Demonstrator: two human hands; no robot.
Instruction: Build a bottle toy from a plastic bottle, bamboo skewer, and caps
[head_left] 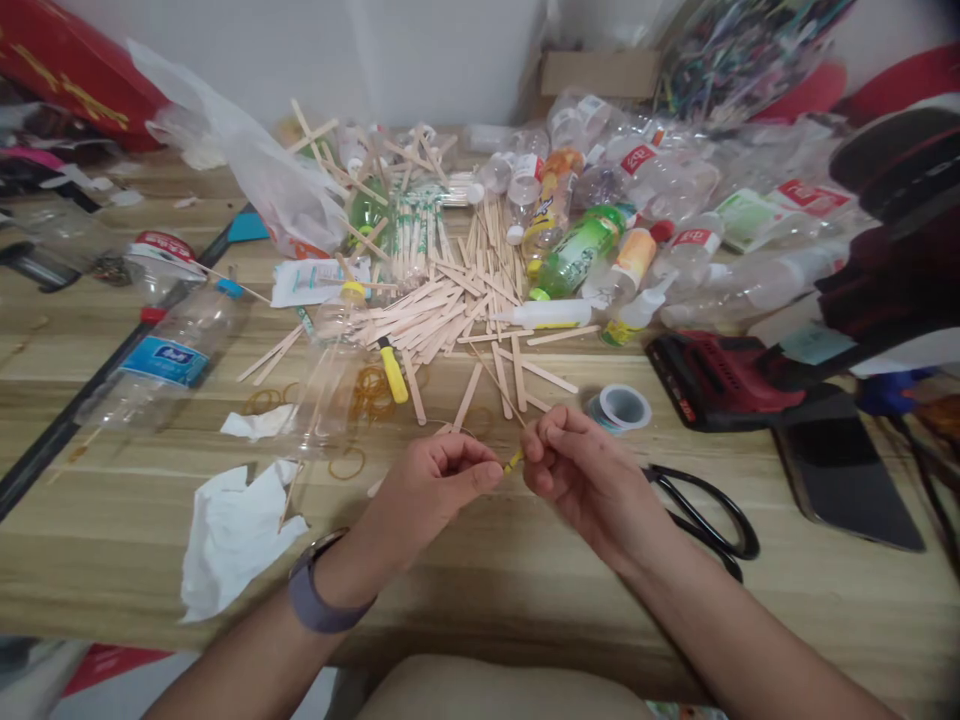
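My left hand (435, 485) and my right hand (581, 475) meet over the wooden table (112, 540), both with fingers pinched together. Between the fingertips sits a small thin stick with a yellow band (514, 462); a thin skewer slants up from it. My left wrist wears a grey watch (319, 590). Just beyond the hands lie loose wooden craft sticks (442, 310) and several rubber bands (371, 390).
Black scissors (705, 515) lie right of my right hand, a tape roll (621, 407) above it. A red tool (724, 380) and dark phone (855, 485) sit far right. Empty plastic bottles (165, 360), a glue bottle (551, 315), a yellow knife (392, 370) and crumpled tissue (229, 535) lie around.
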